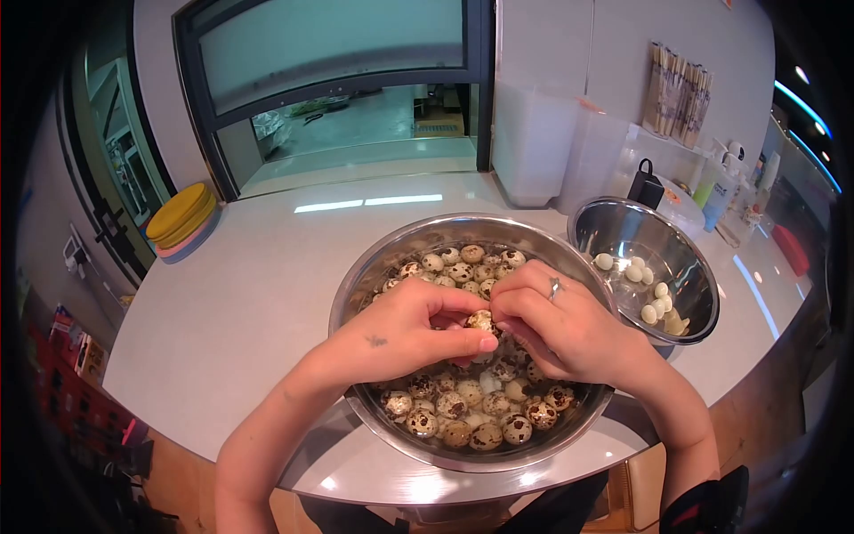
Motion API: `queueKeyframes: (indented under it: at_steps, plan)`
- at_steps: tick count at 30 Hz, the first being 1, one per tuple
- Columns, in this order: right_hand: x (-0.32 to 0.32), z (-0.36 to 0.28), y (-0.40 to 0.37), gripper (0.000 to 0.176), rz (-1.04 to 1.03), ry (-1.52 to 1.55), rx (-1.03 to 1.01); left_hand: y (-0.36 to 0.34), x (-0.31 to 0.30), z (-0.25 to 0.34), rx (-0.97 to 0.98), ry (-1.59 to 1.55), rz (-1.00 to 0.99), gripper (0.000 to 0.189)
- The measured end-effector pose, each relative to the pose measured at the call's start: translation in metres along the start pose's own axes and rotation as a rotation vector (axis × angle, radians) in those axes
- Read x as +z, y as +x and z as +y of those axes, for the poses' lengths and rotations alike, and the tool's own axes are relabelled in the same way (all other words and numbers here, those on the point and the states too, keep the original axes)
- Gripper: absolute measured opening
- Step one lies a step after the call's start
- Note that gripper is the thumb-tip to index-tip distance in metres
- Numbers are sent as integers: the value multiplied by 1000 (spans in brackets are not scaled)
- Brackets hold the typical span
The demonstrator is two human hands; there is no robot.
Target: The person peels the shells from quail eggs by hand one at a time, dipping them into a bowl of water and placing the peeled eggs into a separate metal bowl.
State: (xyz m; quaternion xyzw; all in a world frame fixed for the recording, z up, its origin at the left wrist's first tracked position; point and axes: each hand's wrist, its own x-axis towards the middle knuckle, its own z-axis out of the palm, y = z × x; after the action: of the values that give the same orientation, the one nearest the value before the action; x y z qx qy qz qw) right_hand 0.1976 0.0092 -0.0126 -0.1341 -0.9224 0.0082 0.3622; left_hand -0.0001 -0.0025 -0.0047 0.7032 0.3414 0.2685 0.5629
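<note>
Above the large bowl [485, 462], the left hand [400, 331] pinches 1 speckled egg [480, 324] and the right hand [562, 317] touches it, grip unclear, so squeezing too hard could crush it or drop it inside.

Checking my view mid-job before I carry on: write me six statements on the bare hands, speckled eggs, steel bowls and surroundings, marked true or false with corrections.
1. The left hand grips a small, cream, brown-speckled egg. True.
2. The held egg is over the smaller round steel bowl. False: it is over the large round steel bowl.
3. The right hand wears a silver-coloured ring. True.
4. The smaller bowl stands left of the large bowl. False: it stands to the right.
5. Smooth white eggs lie in the smaller bowl. True.
6. The stack of round discs is blue on top. False: yellow is on top.
</note>
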Motion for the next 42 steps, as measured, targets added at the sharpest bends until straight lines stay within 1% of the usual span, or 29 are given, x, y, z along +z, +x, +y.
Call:
queueKeyframes:
  at_steps: [2, 6, 8, 10, 13, 15, 17, 19, 23, 26, 28, 32, 34, 35, 37, 38, 39, 41, 42]
  plan:
    - [1, 0, -1, 15, -4, -24, -6, 1, 1, -2, 5, 15, 12, 25]
    - [2, 3, -3, 15, 1, 41, 28, 1, 2, -2, 27, 48, 26, 25]
    - [1, 4, -4, 14, 1, 58, 39, 0, 3, -2, 117, 234, 47, 27]
    - [0, 5, -4, 14, 55, 87, 165, -1, 6, -6, 131, 260, 39, 29]
    - [-3, 4, -4, 12, 100, 95, 167, -1, 5, -6, 114, 303, 62, 32]
    - [-1, 6, -5, 12, 109, 86, 143, 1, 2, -7, 73, 77, 106, 35]
    - [-1, 5, -4, 13, 116, 77, 119, -1, 3, 1, 51, 60, 117, 35]
    - [-2, 2, -2, 17, 146, 61, 109, -1, 4, 3, 73, -54, 126, 33]
    - [-4, 2, -3, 20, 97, 87, 56, -1, 1, 3, 54, -31, 136, 31]
    - [-3, 3, -3, 18, 85, 105, 61, -2, 1, 4, 76, -37, 162, 31]
    - [-4, 1, -2, 17, 42, 181, 115, -3, 1, 5, 84, 2, 162, 31]
    - [-3, -1, 0, 17, 51, 144, 127, 0, -1, 0, 90, -105, 190, 29]
    - [-2, 2, -1, 16, 128, 101, 163, 0, -2, 2, 81, -186, 198, 30]
    - [-2, 3, -2, 16, 127, 100, 164, 0, -3, 3, 82, -187, 196, 30]
    - [-4, 6, -4, 16, 158, 66, 200, -1, -6, 4, 69, -123, 97, 31]
    - [-5, 5, -3, 19, 173, 74, 183, 0, -6, 3, 70, -124, 99, 31]
    - [-5, 4, -2, 19, 172, 74, 181, 0, -6, 1, 72, -145, 86, 32]
    - [-4, 2, -1, 25, 131, 141, 77, 0, -6, 0, 75, -167, 73, 32]
    - [-5, 3, -3, 28, 114, 158, 83, 0, -6, 1, 61, -184, 54, 32]
